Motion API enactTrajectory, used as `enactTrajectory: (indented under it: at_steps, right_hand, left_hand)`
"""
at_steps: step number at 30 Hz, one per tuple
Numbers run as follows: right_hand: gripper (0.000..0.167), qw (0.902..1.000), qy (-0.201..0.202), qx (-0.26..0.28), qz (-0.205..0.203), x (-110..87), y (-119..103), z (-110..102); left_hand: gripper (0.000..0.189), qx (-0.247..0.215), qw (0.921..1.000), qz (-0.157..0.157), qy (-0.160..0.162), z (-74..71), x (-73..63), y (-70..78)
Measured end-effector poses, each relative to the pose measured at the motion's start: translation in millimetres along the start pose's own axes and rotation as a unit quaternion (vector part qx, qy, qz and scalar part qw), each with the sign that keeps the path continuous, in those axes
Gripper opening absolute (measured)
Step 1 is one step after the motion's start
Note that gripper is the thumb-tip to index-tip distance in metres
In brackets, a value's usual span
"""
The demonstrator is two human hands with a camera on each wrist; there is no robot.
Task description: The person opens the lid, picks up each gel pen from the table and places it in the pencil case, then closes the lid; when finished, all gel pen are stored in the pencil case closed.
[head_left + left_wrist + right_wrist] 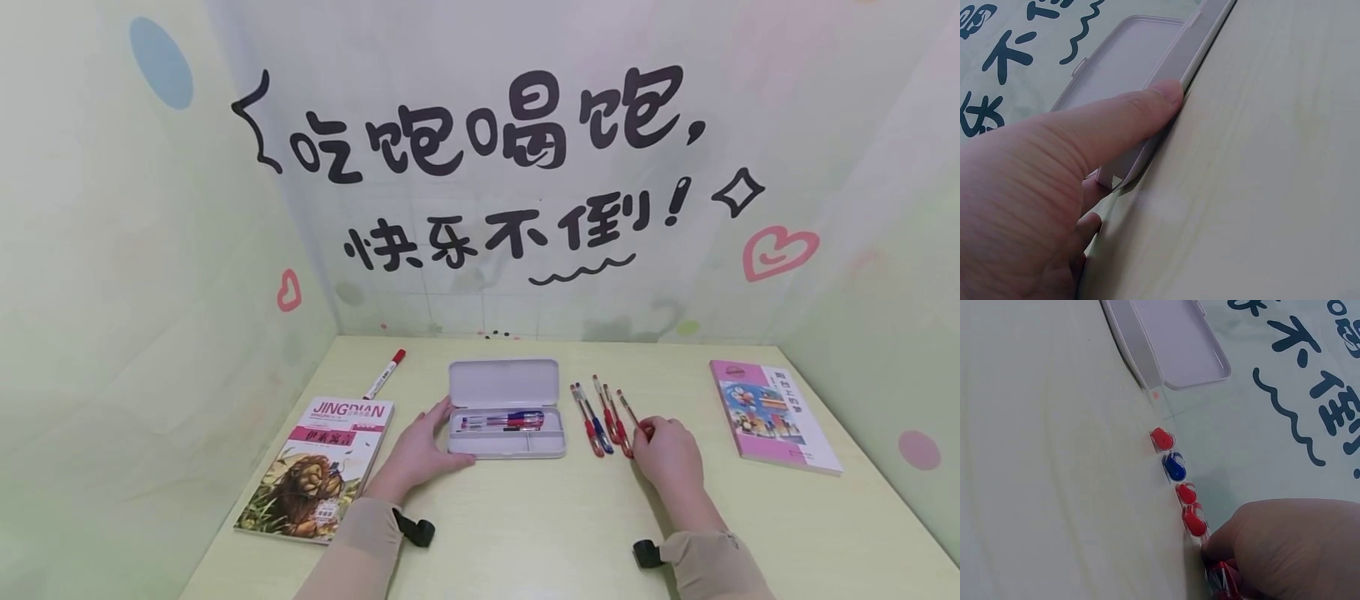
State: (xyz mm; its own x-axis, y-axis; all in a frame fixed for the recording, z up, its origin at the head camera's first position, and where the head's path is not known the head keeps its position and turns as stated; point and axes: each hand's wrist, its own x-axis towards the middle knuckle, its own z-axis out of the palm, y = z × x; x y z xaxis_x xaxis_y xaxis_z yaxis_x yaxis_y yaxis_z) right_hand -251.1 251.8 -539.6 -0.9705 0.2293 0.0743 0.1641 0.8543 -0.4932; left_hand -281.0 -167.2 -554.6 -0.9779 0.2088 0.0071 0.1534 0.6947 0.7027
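Note:
A pale lilac pencil case (504,385) lies with its lid raised and several pens (510,423) in its tray. My left hand (422,450) grips its left end; in the left wrist view the thumb (1141,112) presses along the front wall. To the right of the case, red pens (588,423) and a blue pen (599,423) lie side by side. My right hand (670,454) pinches another pen (628,407) at the right end of that row. Its red end (1221,579) shows below the fingers in the right wrist view.
On the left lies a book with a lion cover (300,483), a red-capped marker (386,373) just behind it. A pink and white book (776,417) lies far right. Printed fabric walls (525,317) enclose the table's back and sides.

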Motion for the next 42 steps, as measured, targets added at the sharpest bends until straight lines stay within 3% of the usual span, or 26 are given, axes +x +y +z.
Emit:
enactTrajectory:
  at_steps: [22,28,34,42]
  right_hand:
    - [0.036,0.9998,0.001,0.016,0.007,-0.3,-1,-1]
    - [0.038,0.9993,0.017,0.028,0.015,1.5,-3,-3]
    - [0.037,0.9972,0.05,0.049,-0.024,3.6,-18,-4]
    - [0.026,0.9852,0.095,0.066,-0.127,4.2,-50,8]
  left_hand:
    - [0.124,-0.002,1.0,0.005,0.002,0.4,0.7,-1.7]
    - [0.124,-0.006,1.0,0.003,-0.001,-0.9,0.5,-0.1]
    - [0.124,-0.004,1.0,0.002,0.0,-1.0,0.3,0.5]
    - [0.123,-0.007,1.0,0.002,0.001,-1.5,0.6,0.3]
